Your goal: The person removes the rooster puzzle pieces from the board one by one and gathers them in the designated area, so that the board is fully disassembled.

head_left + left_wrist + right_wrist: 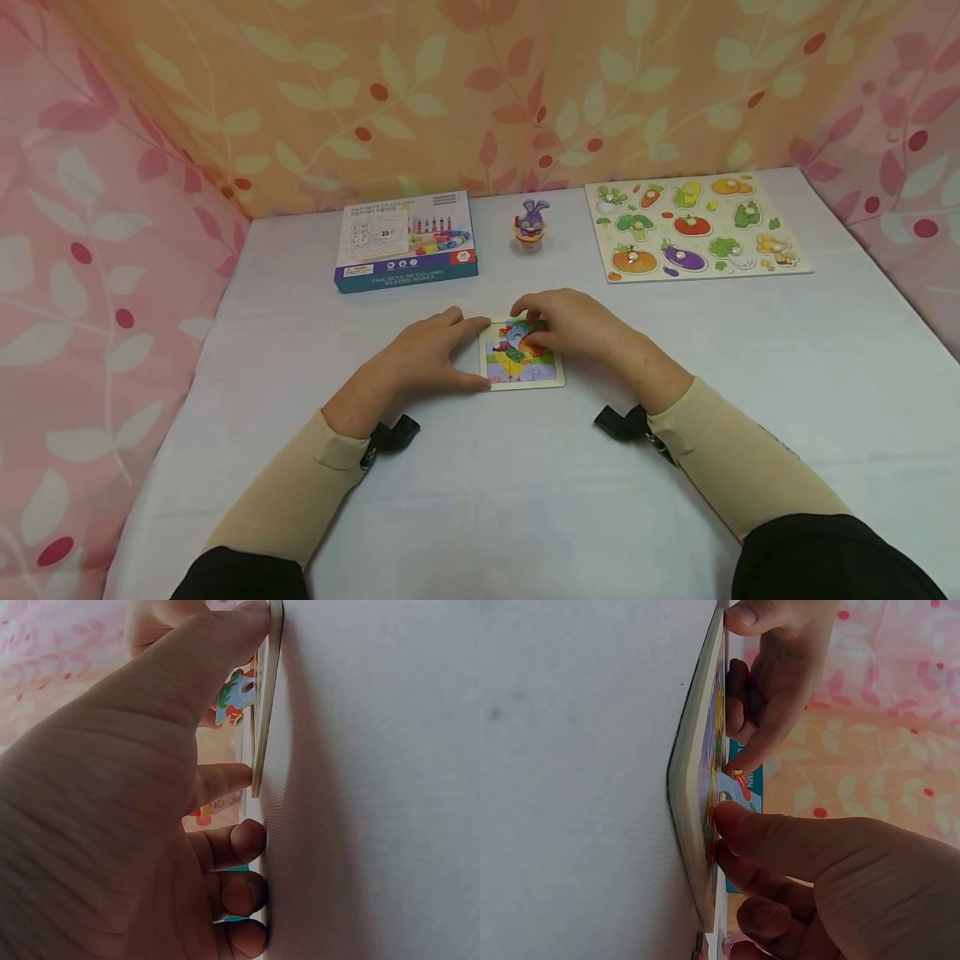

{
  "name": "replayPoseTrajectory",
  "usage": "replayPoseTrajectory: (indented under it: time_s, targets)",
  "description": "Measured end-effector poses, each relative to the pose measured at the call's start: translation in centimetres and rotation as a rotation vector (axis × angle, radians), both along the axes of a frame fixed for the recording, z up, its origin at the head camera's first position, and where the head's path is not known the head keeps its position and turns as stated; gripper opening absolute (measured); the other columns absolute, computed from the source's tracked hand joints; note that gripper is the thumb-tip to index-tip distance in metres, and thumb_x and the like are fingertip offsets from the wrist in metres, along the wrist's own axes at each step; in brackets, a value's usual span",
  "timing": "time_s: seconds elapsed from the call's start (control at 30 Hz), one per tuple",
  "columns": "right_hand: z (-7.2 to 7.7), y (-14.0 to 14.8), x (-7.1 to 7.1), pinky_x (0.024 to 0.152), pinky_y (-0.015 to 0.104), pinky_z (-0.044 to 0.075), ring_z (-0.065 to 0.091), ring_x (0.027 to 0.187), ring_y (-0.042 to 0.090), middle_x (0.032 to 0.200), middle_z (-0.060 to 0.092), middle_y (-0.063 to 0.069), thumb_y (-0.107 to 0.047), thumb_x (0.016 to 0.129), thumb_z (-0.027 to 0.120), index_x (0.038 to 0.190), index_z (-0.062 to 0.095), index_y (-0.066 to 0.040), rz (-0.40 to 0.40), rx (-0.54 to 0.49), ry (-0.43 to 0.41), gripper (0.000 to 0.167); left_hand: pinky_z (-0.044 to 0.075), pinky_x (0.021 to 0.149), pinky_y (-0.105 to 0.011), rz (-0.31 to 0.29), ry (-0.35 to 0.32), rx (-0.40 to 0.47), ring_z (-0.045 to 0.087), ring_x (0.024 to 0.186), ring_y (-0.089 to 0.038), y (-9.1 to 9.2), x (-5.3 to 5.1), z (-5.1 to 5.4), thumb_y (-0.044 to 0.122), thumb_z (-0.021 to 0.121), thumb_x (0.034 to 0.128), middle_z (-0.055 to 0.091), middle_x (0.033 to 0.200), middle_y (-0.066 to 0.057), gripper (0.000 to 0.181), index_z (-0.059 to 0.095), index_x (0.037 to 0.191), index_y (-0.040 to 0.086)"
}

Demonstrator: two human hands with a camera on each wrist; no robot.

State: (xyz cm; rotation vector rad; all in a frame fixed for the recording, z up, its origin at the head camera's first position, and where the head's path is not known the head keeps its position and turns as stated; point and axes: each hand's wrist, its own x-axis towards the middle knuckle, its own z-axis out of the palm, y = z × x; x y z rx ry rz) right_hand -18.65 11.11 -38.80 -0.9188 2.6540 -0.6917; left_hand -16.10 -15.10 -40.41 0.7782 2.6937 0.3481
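A small square puzzle board [525,386] lies flat on the table, showing a colourful picture. Its left corners are touched by the thumb and index finger of the left hand [427,354]; the other fingers of that hand [135,795] rest on the table. Over the board's upper right part, the right hand [581,329] pinches a light blue puzzle piece [731,784] between thumb and finger. That piece [235,691] stands tilted up from the board in the left wrist view. The right hand [840,862] partly hides the picture, and whether the piece touches the board is unclear.
A boxed bead set [405,242] lies at the back left. Beside it stands a small purple rabbit figure [531,223] in a round base. At the back right is a vegetable puzzle board [645,225]. Patterned curtains [450,100] hang behind the table [480,500].
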Motion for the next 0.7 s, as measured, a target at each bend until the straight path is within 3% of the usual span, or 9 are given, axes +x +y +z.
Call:
replayPoseTrajectory:
  time_s: [0.27, 0.7]
  targets:
    - [-0.10, -0.01, -0.16, 0.096, 0.043, 0.048, 0.064, 0.101, 0.019, 0.110, 0.072, 0.001, -0.019, 0.093, 0.078, 0.128, 0.073, -0.012, 0.019, 0.012, 0.007, 0.036, 0.046, 0.083, -0.034, 0.003, -0.001, 0.008, 0.051, 0.097, -0.015, -0.03, 0.05, 0.01, 0.076, 0.073, 0.0758, 0.049, 0.113, 0.005, 0.097, 0.042, 0.157, 0.033]
    - [-0.42, 0.02, -0.35, 0.086, 0.036, 0.049, 0.058, 0.091, 0.019, 0.105, 0.067, 0.002, -0.020, 0.094, 0.076, 0.130, 0.071, -0.005, 0.054, 0.007, -0.008, 0.038, 0.047, 0.082, -0.034, 0.002, -0.002, 0.017, 0.051, 0.096, -0.016, -0.02, 0.09, 0.13, 0.076, 0.073, 0.0756, 0.050, 0.113, 0.004, 0.098, 0.043, 0.157, 0.031]
